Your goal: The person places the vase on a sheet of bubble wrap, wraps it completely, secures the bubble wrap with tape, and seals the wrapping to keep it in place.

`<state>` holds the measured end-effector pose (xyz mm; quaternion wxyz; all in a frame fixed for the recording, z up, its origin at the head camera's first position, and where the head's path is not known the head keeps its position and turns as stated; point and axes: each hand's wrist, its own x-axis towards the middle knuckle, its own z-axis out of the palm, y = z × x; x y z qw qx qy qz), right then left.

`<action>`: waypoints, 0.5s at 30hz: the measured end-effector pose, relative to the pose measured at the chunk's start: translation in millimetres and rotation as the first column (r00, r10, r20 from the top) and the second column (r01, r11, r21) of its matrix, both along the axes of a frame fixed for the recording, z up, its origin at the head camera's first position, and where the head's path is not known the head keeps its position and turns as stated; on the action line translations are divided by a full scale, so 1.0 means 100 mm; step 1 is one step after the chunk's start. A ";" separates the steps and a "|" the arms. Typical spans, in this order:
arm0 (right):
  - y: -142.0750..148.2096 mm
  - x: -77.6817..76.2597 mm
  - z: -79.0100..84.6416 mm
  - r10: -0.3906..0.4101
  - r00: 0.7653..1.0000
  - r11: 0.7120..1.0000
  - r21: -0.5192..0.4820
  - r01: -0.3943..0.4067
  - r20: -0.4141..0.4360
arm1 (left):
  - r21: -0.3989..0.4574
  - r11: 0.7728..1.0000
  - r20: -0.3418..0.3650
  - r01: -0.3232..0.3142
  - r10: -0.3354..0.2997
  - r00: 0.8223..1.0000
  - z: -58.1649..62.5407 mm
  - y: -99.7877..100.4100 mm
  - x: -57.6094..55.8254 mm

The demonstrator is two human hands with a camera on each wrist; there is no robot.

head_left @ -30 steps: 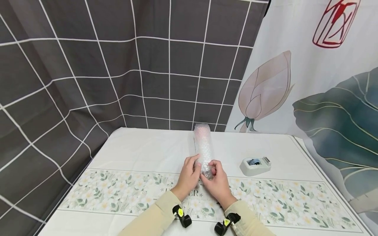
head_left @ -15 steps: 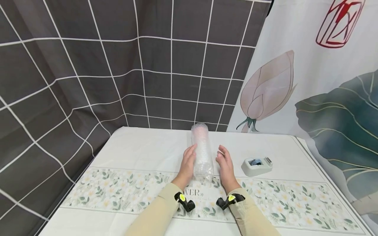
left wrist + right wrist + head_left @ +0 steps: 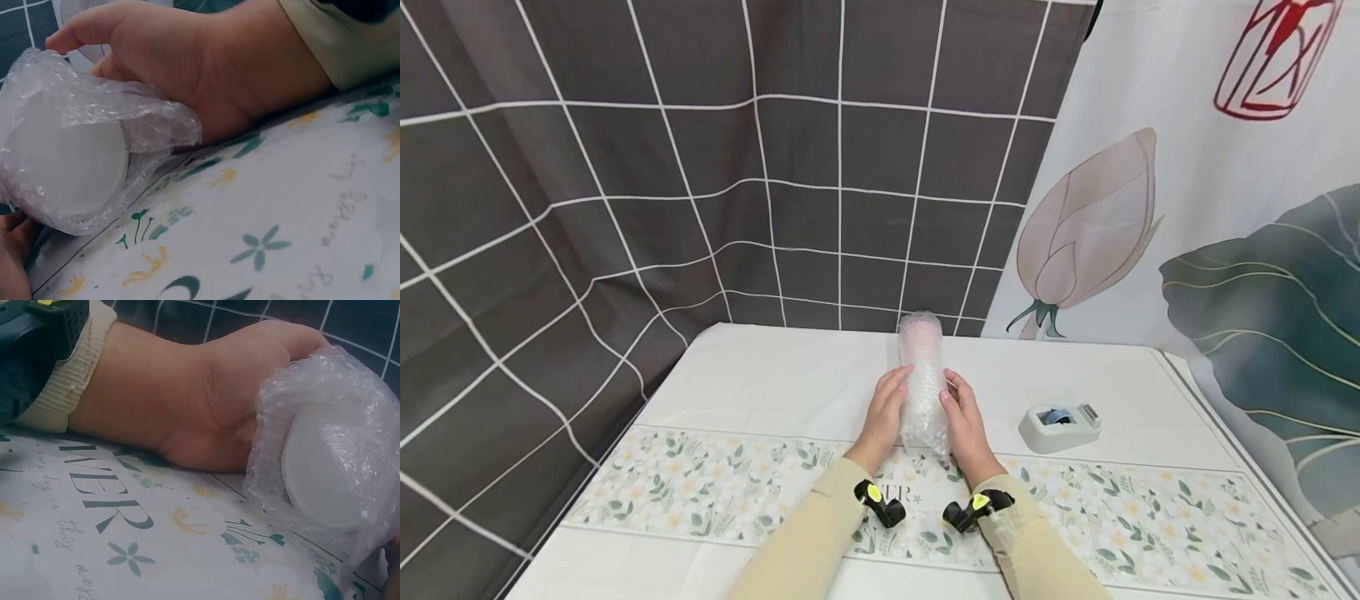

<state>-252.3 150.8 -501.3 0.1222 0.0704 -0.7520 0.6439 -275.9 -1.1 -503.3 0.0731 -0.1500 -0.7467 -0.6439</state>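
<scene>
A cylinder in bubble wrap [image 3: 925, 387], pinkish at the far end and pale nearer, lies lengthwise on the table between both hands. My left hand [image 3: 882, 417] holds its left side with curved fingers. On the right side, my right hand [image 3: 967, 425] curves round the wrap, thumb toward the top. The left wrist view shows the cylinder's round white end [image 3: 69, 162] through the plastic, with loose wrap gathered at that near end. From the right wrist, the same white end [image 3: 322, 469] shows beside the palm. The fingers' undersides are partly hidden by the wrap.
A pale tape dispenser [image 3: 1060, 429] with a blue roll stands to the right of the hands. The white tablecloth [image 3: 775, 375] carries a floral band [image 3: 722, 487]. Behind the table hang a dark grid curtain [image 3: 797, 208] and a white curtain with a flower print [image 3: 1090, 225].
A second ago both hands pinched the wrap's near end. They then parted to either side, the right hand standing off, and now both have closed in on the cylinder's sides.
</scene>
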 end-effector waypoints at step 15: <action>0.19 -0.21 0.30 -0.042 0.998 0.996 0.086 0.038 0.042 | -0.260 0.961 -0.018 -0.093 0.091 0.996 0.36 -0.24 -0.20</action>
